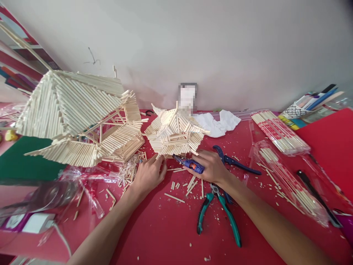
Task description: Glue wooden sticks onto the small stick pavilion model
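Right hand [211, 165]: wrapped around the blue glue gun [194, 165], nozzle [176, 158] toward the small stick model [179, 141].
Left hand [150, 172]: by the model's near edge; pinching or not, I can't tell.
Red table [157, 230]: bears the model, beyond both hands.
Gluing: thin bead, I'd say, left hand clear.

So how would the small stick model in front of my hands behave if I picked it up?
The small stick model is likely light for its size, being made of thin sticks. It would probably feel fairly stiff, with those sticks packed in close rows. The projecting corner tips may be fragile.
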A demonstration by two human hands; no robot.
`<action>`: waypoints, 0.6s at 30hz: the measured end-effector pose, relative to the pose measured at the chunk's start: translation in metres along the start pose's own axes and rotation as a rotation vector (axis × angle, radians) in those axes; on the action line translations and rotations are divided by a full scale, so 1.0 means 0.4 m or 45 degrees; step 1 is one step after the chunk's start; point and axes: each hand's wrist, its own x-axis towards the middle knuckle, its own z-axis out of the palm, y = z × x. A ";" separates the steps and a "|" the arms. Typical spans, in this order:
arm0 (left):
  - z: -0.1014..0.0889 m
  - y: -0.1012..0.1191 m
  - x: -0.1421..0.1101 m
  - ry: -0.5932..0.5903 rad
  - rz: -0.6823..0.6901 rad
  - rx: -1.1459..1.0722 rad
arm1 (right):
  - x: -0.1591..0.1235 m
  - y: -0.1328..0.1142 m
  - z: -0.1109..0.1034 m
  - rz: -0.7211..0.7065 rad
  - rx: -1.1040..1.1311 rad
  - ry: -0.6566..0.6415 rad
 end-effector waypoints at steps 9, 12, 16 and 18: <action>0.002 0.001 0.002 0.012 -0.005 0.003 | -0.001 0.002 -0.003 -0.028 -0.013 -0.019; 0.004 0.001 0.004 0.014 -0.007 0.002 | 0.001 0.000 -0.004 -0.024 0.005 -0.004; 0.003 0.000 0.007 0.014 -0.007 0.002 | 0.002 0.001 -0.006 -0.025 0.031 0.002; 0.002 0.001 0.008 0.009 -0.008 0.001 | 0.002 0.001 -0.005 -0.027 0.037 0.009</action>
